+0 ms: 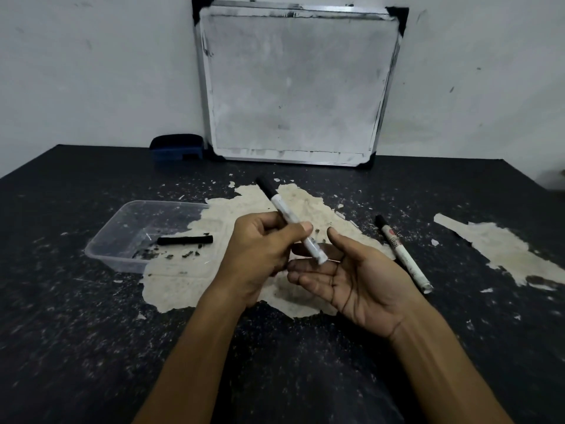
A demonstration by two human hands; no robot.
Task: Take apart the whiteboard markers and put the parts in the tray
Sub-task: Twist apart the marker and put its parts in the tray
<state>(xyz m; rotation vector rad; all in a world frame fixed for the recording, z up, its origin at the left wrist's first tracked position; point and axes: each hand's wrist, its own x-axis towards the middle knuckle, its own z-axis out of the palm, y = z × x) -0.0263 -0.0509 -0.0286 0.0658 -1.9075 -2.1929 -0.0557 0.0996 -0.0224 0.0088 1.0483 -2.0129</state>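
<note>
My left hand (260, 249) grips a white whiteboard marker (282, 209) by the middle of its barrel, black cap pointing up and away. The marker's rear end hangs over my right hand (351, 276), which lies palm up with fingers apart and holds nothing. A second capped marker (403, 255) lies on the table to the right of my right hand. To the left stands a clear plastic tray (119, 237) with a black ink stick (185, 240) and small dark bits inside.
A whiteboard (293, 84) leans on the wall at the back, with a blue eraser (177, 146) beside it on the left. The dark table (76, 332) has worn pale patches in the middle and at the right.
</note>
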